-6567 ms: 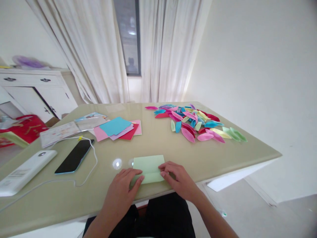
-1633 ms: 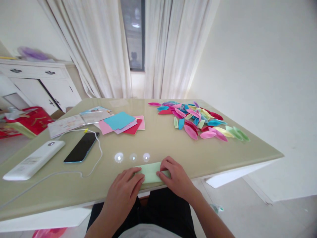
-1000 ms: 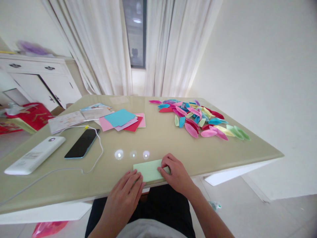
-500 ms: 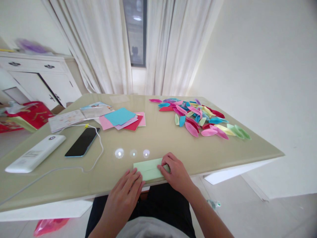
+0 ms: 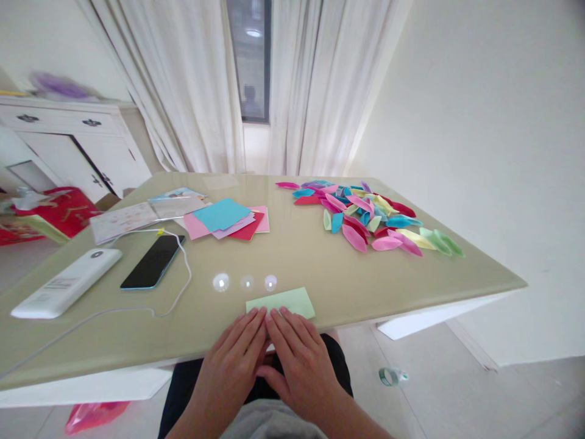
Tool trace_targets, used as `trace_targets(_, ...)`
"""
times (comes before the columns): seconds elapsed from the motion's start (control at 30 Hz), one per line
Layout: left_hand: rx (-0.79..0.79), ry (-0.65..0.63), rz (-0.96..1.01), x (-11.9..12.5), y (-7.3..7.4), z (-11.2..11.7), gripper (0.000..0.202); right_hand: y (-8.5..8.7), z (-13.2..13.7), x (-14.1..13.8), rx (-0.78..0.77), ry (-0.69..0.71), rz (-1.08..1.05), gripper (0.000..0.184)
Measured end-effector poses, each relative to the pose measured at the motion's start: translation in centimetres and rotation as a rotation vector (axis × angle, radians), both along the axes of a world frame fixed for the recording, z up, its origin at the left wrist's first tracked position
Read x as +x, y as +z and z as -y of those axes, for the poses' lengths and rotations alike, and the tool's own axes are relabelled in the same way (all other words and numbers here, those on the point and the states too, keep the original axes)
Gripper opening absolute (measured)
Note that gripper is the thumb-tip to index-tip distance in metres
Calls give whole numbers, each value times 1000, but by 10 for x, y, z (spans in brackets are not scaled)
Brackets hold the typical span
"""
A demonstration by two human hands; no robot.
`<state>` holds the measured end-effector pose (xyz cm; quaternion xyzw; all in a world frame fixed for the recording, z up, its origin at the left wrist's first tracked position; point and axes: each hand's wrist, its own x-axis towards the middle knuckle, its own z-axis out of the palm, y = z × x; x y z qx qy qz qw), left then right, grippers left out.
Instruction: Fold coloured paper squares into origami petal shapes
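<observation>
A pale green folded sheet of paper (image 5: 287,300) lies at the table's near edge in the head view. My left hand (image 5: 235,353) rests on its lower left part with the fingers stretched out flat. Beside it, my right hand (image 5: 297,347) lies flat on the paper's lower middle, its fingers extended and its thumb apart. The fingertips of the two hands nearly meet. They cover the lower part of the sheet, so its near edge is hidden.
Many small folded paper pieces (image 5: 356,210) in several colours lie at the back right. Flat coloured sheets (image 5: 223,213) sit at back centre-left. A phone (image 5: 153,262), a white cable (image 5: 188,268) and a white oblong device (image 5: 68,283) are on the left of the table (image 5: 388,286).
My right hand has let go of the paper's right end and moved left, now flat next to my left hand. The paper's right end is flattened out.
</observation>
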<state>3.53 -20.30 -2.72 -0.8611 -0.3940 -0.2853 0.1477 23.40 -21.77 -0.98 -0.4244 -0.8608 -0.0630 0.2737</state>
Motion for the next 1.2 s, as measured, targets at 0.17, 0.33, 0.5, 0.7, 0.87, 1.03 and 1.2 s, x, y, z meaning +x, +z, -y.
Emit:
trace_targets(0.17,28,-32,-84,-8,-3,-2,40,-15,0,2,-8,-30,55,76)
trace_targets(0.33,32,-47,-93,-12,-1,-6,38,-18,-5,37,31,-176,103,77)
trace_targets(0.5,-34,-80,-73,-16,-1,-8,38,-13,-3,59,39,-207,150,72)
trace_targets(0.7,-172,-127,-10,-18,6,-16,34,-3,-18,41,38,-58,-4,37)
trace_targets(0.87,-420,-172,-29,-21,30,-34,29,22,-47,35,-258,44,24,14)
trace_targets(1.03,-682,-238,48,-27,54,-51,22,40,-52,37,-398,219,95,37)
trace_targets(1.2,-795,-108,300,-28,78,-91,30,55,-92,44,-490,171,-106,22)
